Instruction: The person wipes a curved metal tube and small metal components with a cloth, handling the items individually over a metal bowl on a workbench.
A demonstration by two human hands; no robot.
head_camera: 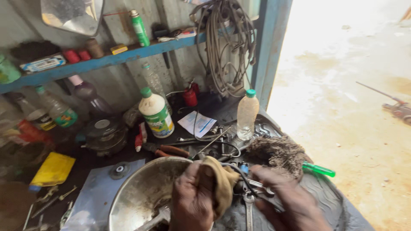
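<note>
Head view, single frame. Left hand (193, 197) clenched around a tan rag (219, 182), bunched up, rag sticking out above and to the right of the fist. Hand sits over the right rim of a dented metal bowl (139, 194); a spanner end (159, 217) lies inside the bowl just below the hand.

Right hand (291, 201) low right, blurred; fingers reach toward small metal tools (257, 188) between the two hands. Closed on them or only touching: cannot tell. Another spanner (249, 211) lies just beside, pointing down-frame. Thin black wire (233, 169) loops over the rag area.

Outward on the surface (214, 107), dark and oily: wire brush w/ frayed bristles (278, 152) just behind right hand; green-handled screwdriver (319, 170) at its right edge. Clear plastic bottle w/ green cap (248, 114) upright behind the brush. White bottle, green cap and label (156, 113) upright, centre-left. Folded paper slip (197, 123) between the two bottles. Red-handled pliers (169, 150) behind the bowl. Yellow cloth (53, 169) far left; small round disc (119, 170) on a pale sheet (96, 192) left of bowl.

Blue shelf (107, 60) above, w/ green spray can (140, 28). Cable bundle (224, 47) hangs at the wall by a blue post (272, 47). Bright concrete floor (342, 85) to the right.
</note>
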